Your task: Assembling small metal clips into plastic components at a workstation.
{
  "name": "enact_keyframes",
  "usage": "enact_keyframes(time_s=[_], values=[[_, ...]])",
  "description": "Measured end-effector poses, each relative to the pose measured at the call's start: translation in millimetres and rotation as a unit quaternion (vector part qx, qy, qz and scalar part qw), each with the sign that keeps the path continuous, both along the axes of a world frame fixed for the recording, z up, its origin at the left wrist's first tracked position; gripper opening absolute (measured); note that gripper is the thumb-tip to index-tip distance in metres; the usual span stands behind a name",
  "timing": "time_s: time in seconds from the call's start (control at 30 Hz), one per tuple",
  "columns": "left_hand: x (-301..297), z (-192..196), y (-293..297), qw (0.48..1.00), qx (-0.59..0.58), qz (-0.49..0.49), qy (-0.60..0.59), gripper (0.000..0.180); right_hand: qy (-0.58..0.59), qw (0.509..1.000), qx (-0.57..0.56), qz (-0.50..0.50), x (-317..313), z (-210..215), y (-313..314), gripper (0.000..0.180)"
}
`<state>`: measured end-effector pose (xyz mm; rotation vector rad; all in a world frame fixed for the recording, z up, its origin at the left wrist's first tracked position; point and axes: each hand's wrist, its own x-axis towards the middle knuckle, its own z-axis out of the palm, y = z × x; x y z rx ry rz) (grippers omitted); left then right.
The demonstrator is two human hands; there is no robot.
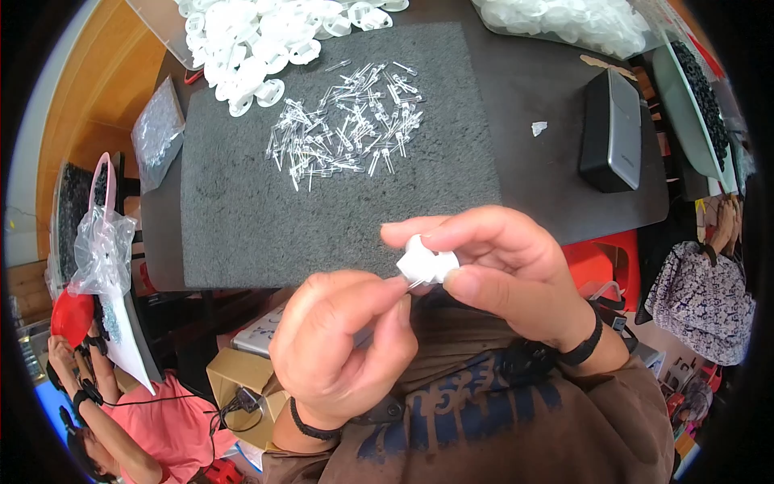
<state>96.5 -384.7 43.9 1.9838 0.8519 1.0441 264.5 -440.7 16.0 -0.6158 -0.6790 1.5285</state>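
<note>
White plastic piece pinched in the right hand fingers, held above the worktop's near edge, so the left hand, fingers closed on a thin metal pin, can reach it. Clear LEDs lie spread on the grey mat.

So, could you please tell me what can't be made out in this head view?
- White plastic part: its shape is mostly covered by the right hand.
- Thin metal leg at the left hand: too small to tell if it is inserted.
- Pile of white parts: cut off by the top edge.
</note>
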Motion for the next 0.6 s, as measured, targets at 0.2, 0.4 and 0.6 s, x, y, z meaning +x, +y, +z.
enact_keyframes(time_s=[0.2, 0.4, 0.6], values=[[0.1, -1.2, -0.2, 0.999, 0.044, -0.004, 0.024, 0.031, -0.386, 0.895, 0.182, -0.129, 6.9, 4.9, 4.1, 0.030], [-2.3, -5.2, -2.0, 0.999, -0.042, 0.000, -0.015, 0.028, -0.405, 0.884, 0.178, -0.155, 1.9, 3.4, 2.9, 0.029], [-4.9, -2.1, -3.5, 0.999, -0.047, 0.023, -0.005, 0.024, -0.364, 0.907, 0.153, -0.149, -0.5, -1.4, 1.5, 0.027]])
